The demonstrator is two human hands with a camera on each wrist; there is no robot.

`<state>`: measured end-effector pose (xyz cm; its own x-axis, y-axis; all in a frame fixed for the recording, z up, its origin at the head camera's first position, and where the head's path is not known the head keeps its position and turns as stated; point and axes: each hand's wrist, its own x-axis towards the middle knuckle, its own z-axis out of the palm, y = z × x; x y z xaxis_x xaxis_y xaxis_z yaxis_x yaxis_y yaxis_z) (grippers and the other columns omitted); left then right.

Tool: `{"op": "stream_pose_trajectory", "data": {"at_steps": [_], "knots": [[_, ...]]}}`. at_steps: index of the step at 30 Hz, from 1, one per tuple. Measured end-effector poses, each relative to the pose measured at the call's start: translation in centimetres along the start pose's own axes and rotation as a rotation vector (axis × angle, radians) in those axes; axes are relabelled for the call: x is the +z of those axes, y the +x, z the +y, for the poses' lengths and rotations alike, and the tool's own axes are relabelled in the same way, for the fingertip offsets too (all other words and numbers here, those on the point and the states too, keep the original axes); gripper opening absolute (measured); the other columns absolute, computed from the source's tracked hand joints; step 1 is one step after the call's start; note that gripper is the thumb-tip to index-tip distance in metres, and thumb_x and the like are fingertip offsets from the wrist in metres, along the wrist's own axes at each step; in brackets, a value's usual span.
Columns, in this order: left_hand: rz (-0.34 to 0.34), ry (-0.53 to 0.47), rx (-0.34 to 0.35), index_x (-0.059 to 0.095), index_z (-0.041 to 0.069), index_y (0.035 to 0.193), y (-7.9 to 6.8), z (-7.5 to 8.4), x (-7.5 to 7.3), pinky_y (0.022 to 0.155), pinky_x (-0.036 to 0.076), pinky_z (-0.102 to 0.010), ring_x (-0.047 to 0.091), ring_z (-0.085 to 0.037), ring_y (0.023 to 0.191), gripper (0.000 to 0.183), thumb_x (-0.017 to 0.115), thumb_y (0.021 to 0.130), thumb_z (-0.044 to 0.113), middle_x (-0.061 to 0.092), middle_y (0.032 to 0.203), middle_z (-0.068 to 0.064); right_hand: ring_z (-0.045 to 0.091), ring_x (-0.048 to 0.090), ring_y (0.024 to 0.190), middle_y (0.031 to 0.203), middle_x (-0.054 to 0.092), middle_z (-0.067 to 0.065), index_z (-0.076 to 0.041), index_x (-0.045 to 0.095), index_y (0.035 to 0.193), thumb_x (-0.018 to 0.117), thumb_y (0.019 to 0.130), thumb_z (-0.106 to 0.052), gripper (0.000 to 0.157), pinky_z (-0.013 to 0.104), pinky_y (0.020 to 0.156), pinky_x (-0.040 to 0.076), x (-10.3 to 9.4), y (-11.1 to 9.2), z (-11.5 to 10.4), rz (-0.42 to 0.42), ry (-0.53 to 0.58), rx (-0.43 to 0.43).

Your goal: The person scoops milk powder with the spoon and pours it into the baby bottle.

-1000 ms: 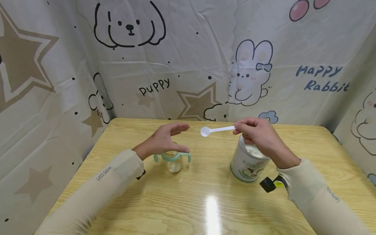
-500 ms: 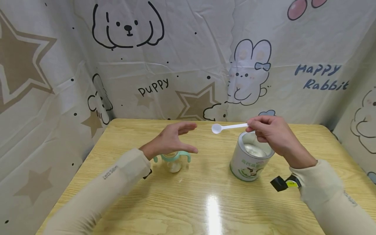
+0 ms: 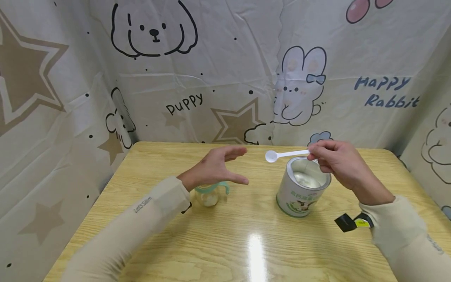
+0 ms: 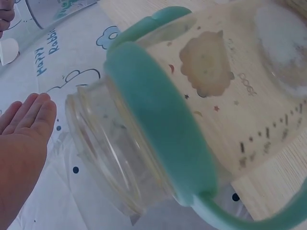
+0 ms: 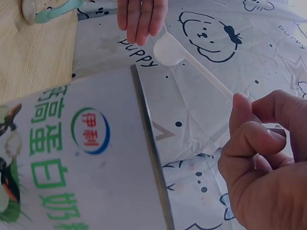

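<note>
A white measuring scoop (image 3: 271,156) is pinched by its handle end between the thumb and fingers of my right hand (image 3: 340,166). Its bowl points left, above and beside the rim of a white milk powder can (image 3: 297,196), which stands uncovered with pale powder inside. My left hand (image 3: 216,166) hovers with fingers and thumb spread apart, holding nothing. Below and behind it stands a clear baby bottle (image 3: 208,199) with a mint-green two-handled collar. In the left wrist view the bottle's mouth is uncapped, and white powder (image 4: 283,43) lies at its bottom.
Both things stand on a light wooden table (image 3: 246,219). A printed cloth (image 3: 211,58) with cartoon animals and stars hangs behind the table and at its sides. Black wrist straps (image 3: 347,222) show at the cuffs.
My right hand has moved right with the scoop, so the can's opening shows more fully. My left hand has also drifted right, past the bottle, its fingers still spread.
</note>
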<state>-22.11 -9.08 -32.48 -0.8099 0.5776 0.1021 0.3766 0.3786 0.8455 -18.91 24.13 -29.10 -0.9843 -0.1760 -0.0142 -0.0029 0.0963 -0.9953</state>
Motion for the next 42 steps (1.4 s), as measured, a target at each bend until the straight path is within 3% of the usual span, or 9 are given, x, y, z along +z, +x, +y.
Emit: {"op": "stream_pose_trajectory", "data": {"at_steps": [4,12,16,25,42], "knots": [[-0.01,-0.018,0.015,0.049,0.008,0.146,0.3,0.1,0.3,0.111,0.039,-0.029,0.046,-0.018,0.136,0.086,0.092,0.073,0.022,0.051,0.148,-0.005,0.007,0.039,0.057,0.078,0.066,-0.002,-0.013,0.07,0.086,0.058,0.101,-0.008,0.02,0.018,0.049,0.034,-0.4,-0.1,0.1,-0.001,0.014,-0.006],[-0.025,-0.054,0.027,0.048,0.007,0.146,0.8,0.5,1.0,0.111,0.037,-0.027,0.046,-0.016,0.137,0.084,0.091,0.074,0.02,0.049,0.149,-0.007,0.006,0.048,0.064,0.081,0.065,-0.004,-0.017,0.068,0.091,0.06,0.102,-0.015,0.014,0.017,0.054,0.045,-1.6,-0.4,0.3,0.045,-0.101,0.033],[-0.027,-0.068,0.022,0.048,0.007,0.146,1.1,0.7,1.4,0.112,0.038,-0.03,0.046,-0.017,0.137,0.084,0.091,0.074,0.018,0.049,0.149,-0.006,0.007,0.048,0.064,0.081,0.064,-0.005,-0.018,0.068,0.09,0.058,0.103,-0.016,0.016,0.017,0.054,0.045,-2.2,-0.6,0.4,0.051,-0.122,0.035],[-0.061,-0.074,-0.009,0.045,0.006,0.147,1.7,1.3,2.4,0.112,0.037,-0.03,0.043,-0.02,0.139,0.089,0.092,0.072,0.019,0.046,0.151,-0.007,0.009,0.043,0.06,0.079,0.061,-0.001,-0.013,0.067,0.087,0.057,0.102,-0.01,0.018,0.019,0.049,0.037,-3.5,-1.1,0.8,0.054,0.011,0.03],[-0.125,-0.042,0.019,0.04,0.004,0.151,3.5,1.7,5.0,0.111,0.034,-0.021,0.039,-0.018,0.142,0.095,0.092,0.073,0.019,0.041,0.156,-0.007,0.011,0.044,0.058,0.076,0.061,-0.001,-0.014,0.067,0.085,0.054,0.103,-0.008,0.023,0.02,0.047,0.036,-5.6,-2.0,1.8,0.101,0.056,0.051]]}}
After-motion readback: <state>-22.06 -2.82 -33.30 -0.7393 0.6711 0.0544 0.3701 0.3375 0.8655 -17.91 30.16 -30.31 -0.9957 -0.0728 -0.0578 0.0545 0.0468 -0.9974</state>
